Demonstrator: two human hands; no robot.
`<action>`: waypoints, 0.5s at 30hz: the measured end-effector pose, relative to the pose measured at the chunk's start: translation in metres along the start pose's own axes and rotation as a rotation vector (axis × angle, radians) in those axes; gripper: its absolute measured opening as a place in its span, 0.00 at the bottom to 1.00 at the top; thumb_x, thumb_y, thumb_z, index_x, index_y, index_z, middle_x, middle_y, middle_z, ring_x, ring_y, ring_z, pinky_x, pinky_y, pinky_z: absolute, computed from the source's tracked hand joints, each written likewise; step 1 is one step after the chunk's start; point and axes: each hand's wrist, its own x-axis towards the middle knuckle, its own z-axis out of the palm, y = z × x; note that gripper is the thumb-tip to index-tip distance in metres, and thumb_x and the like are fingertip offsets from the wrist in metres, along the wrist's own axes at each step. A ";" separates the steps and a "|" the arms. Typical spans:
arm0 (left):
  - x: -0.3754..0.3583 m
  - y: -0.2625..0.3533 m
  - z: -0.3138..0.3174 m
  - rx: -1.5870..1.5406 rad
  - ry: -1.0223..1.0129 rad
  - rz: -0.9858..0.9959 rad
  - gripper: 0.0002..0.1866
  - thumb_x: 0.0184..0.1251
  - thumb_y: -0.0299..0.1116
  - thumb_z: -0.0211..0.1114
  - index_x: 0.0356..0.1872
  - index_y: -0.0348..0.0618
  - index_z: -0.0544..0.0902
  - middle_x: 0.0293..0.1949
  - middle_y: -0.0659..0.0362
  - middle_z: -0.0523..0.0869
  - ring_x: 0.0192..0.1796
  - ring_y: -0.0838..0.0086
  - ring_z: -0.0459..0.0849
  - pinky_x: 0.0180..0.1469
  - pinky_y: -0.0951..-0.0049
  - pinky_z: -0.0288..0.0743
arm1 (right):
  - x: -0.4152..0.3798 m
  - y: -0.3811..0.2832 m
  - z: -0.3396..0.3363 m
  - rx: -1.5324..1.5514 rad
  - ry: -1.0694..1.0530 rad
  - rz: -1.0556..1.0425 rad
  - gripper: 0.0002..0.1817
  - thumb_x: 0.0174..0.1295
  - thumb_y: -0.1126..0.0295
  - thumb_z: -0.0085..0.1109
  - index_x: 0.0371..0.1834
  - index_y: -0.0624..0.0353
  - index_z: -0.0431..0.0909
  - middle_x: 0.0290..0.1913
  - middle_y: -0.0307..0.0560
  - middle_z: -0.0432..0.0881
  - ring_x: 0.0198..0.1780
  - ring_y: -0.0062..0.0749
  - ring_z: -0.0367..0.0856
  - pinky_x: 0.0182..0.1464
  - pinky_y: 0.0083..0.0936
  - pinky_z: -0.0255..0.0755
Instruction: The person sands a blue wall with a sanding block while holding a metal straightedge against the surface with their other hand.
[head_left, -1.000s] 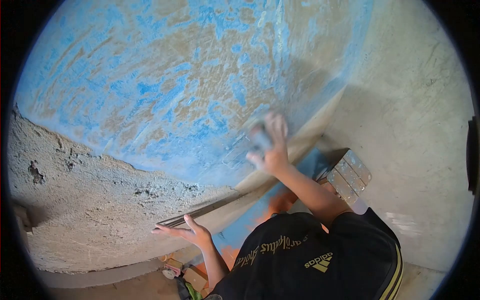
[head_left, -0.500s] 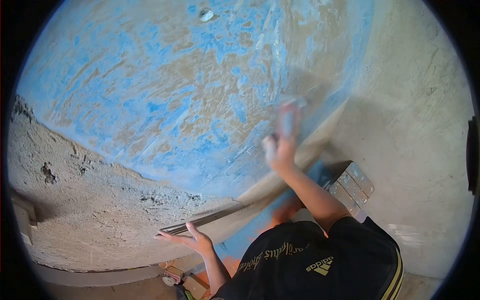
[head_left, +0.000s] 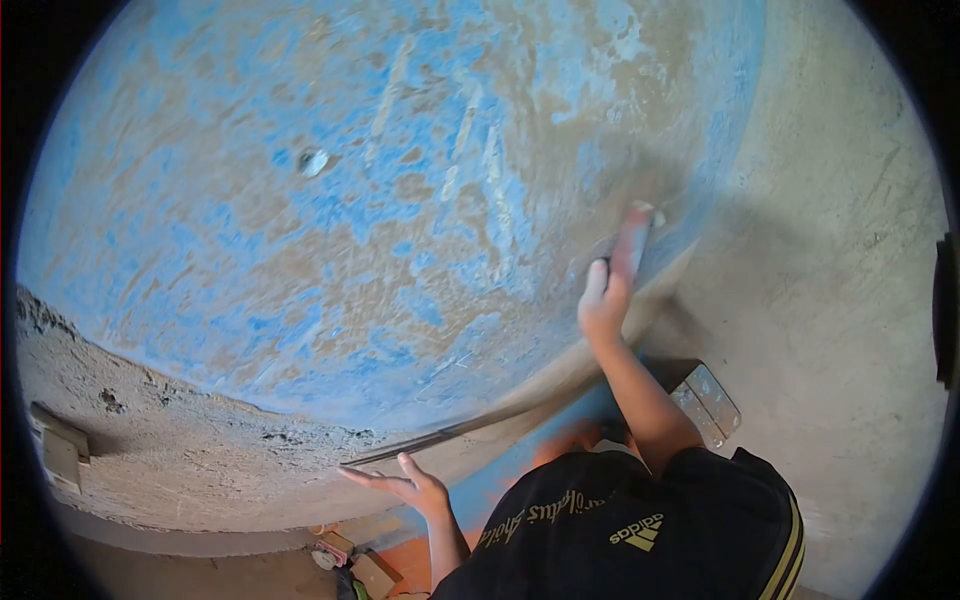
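My right hand (head_left: 607,305) is closed round a sanding block (head_left: 630,245), a narrow reddish tool with a pale far end, blurred by motion. The block lies against the wall (head_left: 400,290), which has patchy blue paint and grey-brown filler, close to its right-hand corner. White dust coats my thumb. Lower left, my left hand (head_left: 408,488) holds nothing; its fingers are stretched out and the thumb stands apart. Its fingertips are right by the left end of a long dark strip (head_left: 430,440) along the lower wall.
A paint-speckled step stool (head_left: 708,405) stands right of my arm. Rough bare plaster (head_left: 200,450) borders the blue area, with a pale box-like fitting (head_left: 60,445) at far left. A cardboard-coloured box (head_left: 375,575) and small items lie at the bottom left. A plain grey wall (head_left: 830,300) rises at right.
My right hand and the sanding block have moved right, toward the corner. The view has shifted, with the wall sliding left and down. My left hand stays open by the dark strip.
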 end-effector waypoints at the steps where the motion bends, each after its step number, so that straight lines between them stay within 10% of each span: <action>1: -0.005 0.012 0.005 -0.012 -0.016 -0.017 0.50 0.80 0.53 0.56 0.84 0.37 0.34 0.85 0.39 0.34 0.86 0.47 0.34 0.83 0.44 0.34 | 0.009 0.002 -0.001 0.051 0.047 0.131 0.36 0.68 0.57 0.58 0.73 0.72 0.69 0.76 0.75 0.64 0.81 0.73 0.54 0.79 0.69 0.41; 3: -0.013 0.034 0.019 -0.047 -0.058 -0.043 0.51 0.79 0.53 0.55 0.84 0.38 0.32 0.84 0.39 0.32 0.86 0.45 0.32 0.83 0.42 0.31 | 0.022 -0.004 -0.021 -0.048 -0.058 -0.298 0.39 0.68 0.58 0.59 0.76 0.72 0.65 0.76 0.70 0.68 0.81 0.69 0.56 0.79 0.70 0.39; 15: -0.015 0.065 0.080 0.152 0.098 0.023 0.51 0.80 0.58 0.55 0.84 0.38 0.36 0.84 0.36 0.32 0.86 0.43 0.33 0.82 0.40 0.32 | 0.098 0.103 -0.061 -0.130 0.024 -0.293 0.37 0.65 0.68 0.56 0.79 0.68 0.64 0.77 0.71 0.65 0.82 0.63 0.56 0.80 0.66 0.45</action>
